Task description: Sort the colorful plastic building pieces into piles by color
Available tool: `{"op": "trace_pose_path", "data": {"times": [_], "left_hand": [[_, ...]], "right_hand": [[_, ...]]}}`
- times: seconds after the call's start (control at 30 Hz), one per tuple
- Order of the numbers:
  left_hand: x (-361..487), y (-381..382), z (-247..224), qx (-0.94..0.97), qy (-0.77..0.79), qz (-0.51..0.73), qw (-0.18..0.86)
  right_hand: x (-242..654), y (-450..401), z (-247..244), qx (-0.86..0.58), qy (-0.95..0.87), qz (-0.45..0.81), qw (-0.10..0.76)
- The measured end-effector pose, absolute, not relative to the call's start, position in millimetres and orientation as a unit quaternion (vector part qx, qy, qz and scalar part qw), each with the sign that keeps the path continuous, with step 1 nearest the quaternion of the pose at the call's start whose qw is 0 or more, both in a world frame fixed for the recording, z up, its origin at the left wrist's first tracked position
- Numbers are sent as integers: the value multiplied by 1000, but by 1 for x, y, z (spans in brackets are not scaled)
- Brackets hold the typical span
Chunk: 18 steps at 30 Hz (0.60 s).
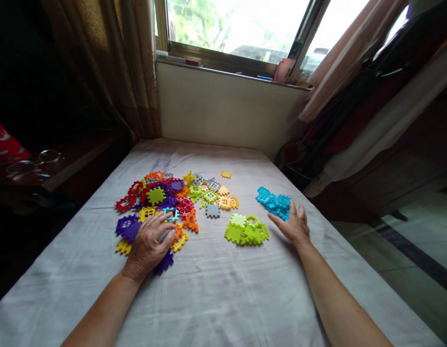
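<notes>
Blue pieces (276, 205), seemingly grouped by colour, lie at your spread right hand (297, 225) while your left hand (148, 243), grip unclear, overlaps the multicoloured pile (168, 201).

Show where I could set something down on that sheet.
The sheet looks bare on the near side of the separate green pieces, and from the lone yellow piece back to the wall. Crowded: the colourful pile around the left hand and the blue pieces by the right hand.

Tile heap (169, 201) left, two piles (235, 234) right — on the sheet (223, 294).
</notes>
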<state>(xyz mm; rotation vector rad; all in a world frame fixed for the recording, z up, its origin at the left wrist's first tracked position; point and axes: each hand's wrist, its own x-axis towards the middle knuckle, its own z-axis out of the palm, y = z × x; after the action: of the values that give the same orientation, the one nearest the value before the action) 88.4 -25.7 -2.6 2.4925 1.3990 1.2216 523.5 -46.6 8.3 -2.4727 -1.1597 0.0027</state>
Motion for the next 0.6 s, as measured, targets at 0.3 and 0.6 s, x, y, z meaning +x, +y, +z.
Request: {"op": "trace_pose_path", "data": {"times": [0.3,0.6], "left_hand": [[86,-26,-4,807,444,390,2],[84,-29,1,817,446,366,-23]], "right_hand": [[510,22,8,-899,-414,14,144],[532,125,-2,-887,-442,11,133]]}}
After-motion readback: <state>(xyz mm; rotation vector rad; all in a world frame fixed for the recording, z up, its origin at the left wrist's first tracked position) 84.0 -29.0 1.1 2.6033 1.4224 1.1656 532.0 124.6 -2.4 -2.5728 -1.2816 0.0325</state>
